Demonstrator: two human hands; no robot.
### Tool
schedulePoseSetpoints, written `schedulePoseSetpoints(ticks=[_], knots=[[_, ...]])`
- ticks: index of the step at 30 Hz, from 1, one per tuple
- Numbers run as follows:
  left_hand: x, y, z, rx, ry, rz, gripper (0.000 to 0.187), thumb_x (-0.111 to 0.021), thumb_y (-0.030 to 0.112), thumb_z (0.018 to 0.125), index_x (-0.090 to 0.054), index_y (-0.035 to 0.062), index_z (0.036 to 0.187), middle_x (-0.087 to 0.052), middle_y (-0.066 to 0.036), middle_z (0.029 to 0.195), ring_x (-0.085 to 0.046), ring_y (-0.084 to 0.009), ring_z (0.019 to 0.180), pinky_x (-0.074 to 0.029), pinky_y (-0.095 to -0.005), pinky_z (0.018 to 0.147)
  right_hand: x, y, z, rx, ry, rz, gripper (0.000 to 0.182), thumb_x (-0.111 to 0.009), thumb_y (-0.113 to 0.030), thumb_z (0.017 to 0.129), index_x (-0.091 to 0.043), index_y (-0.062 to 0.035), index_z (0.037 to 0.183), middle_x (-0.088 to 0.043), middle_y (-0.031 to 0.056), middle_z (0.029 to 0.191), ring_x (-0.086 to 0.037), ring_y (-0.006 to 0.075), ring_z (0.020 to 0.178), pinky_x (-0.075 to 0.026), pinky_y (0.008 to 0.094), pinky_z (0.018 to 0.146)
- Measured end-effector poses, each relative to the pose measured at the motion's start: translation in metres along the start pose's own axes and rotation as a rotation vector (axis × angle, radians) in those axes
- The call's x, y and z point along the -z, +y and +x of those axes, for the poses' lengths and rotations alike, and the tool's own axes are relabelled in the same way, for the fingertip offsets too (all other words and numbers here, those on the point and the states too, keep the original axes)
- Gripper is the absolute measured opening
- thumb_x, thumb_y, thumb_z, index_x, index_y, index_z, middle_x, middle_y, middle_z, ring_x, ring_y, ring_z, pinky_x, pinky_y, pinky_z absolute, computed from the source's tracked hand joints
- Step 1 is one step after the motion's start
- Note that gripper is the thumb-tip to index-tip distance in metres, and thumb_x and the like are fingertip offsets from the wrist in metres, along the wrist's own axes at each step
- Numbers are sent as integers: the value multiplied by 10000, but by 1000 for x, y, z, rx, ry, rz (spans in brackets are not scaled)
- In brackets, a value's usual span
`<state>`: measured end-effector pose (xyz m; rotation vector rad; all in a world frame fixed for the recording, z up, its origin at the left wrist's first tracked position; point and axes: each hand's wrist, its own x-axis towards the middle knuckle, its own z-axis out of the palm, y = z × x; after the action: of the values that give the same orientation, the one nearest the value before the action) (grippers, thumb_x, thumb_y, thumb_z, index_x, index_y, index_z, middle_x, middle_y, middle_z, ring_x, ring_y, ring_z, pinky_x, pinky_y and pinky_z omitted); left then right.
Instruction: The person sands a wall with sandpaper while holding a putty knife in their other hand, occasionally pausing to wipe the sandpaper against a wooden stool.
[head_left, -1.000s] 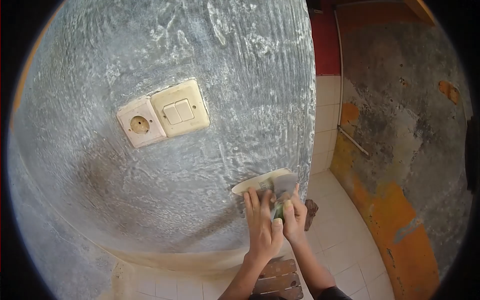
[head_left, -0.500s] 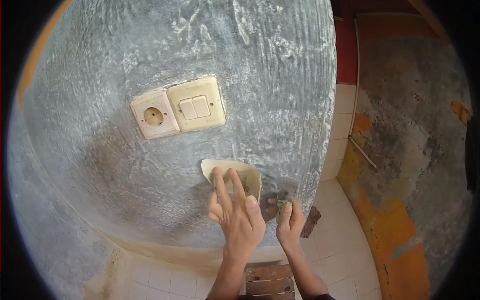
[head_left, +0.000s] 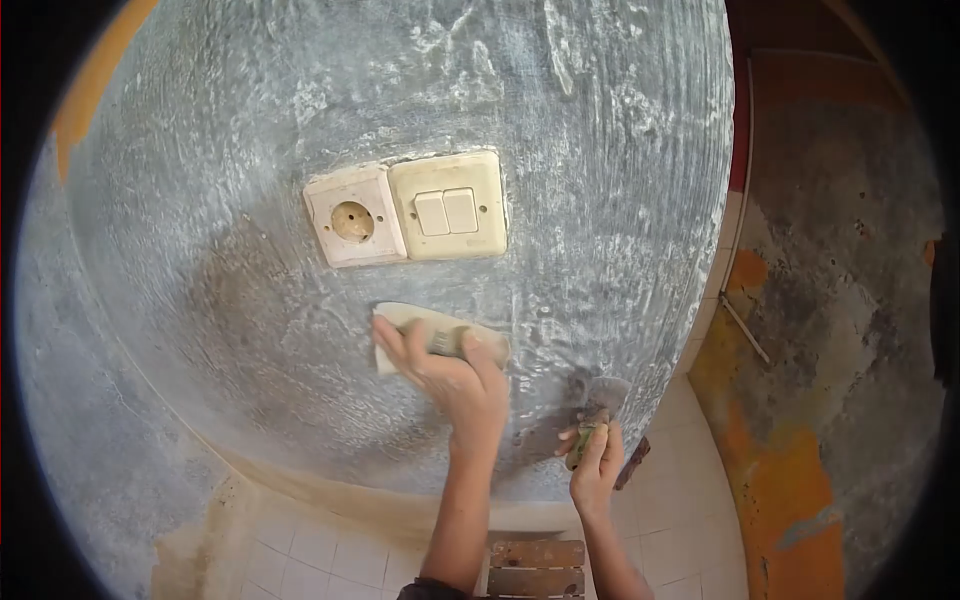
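My left hand [head_left: 455, 375] is closed around a pale sheet of sandpaper [head_left: 393, 318], pressed against the grey, rough wall [head_left: 590, 180] below the socket and switch. Printing shows on the sheet between the fingers, which are slightly blurred. Lower right, my right hand [head_left: 596, 462] grips a scraper [head_left: 607, 395] by its greenish handle, its dull blade pointing up near the wall. Above my left hand are a round power socket [head_left: 352, 222] and a cream double switch [head_left: 447, 212].
A wooden slatted stool [head_left: 537, 568] stands below on the white tiled floor [head_left: 675, 500]. The wall's right edge lies just beyond my right hand. Farther right is another wall [head_left: 830, 300] with grey and orange patches and a thin pipe.
The view has shifted, so the socket and switch sit farther right. My left hand has moved left and up relative to my right hand, its fingers now bent round the sheet.
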<state>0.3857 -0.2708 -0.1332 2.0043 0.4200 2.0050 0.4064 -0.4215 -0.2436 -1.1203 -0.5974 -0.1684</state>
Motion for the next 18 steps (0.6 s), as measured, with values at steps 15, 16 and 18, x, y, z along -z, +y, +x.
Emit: schedulePoseSetpoints(ticks=[15,16,18], knots=[[45,-74,-5,-233,-446,203,710,-443,220,911,-94,-94,1444,-40,-345,1501,-26,-485,1406,-68,-597,1116,-11,-11,-2,-39,-178,-52,268,-442,-195,1001,-452,9,1174,-583,62,858,-546,120,712,-449,250,635],[46,-83,8,-243,-445,209,710,-443,220,911,-94,-94,1444,-40,-345,1501,-26,-485,1406,-68,-597,1116,-12,-10,-1,-36,-176,-42,268,-442,-195,1001,-452,9,1174,-583,62,858,-546,120,712,-449,250,635],[50,-100,25,-207,-140,277,784,-482,285,898,-82,-110,1444,-77,-344,1499,-65,-496,1397,-67,-598,1112,-16,-7,-6,-36,-200,-35,268,-445,-189,999,-446,9,1180,-596,78,872,-561,129,723,-470,272,654]])
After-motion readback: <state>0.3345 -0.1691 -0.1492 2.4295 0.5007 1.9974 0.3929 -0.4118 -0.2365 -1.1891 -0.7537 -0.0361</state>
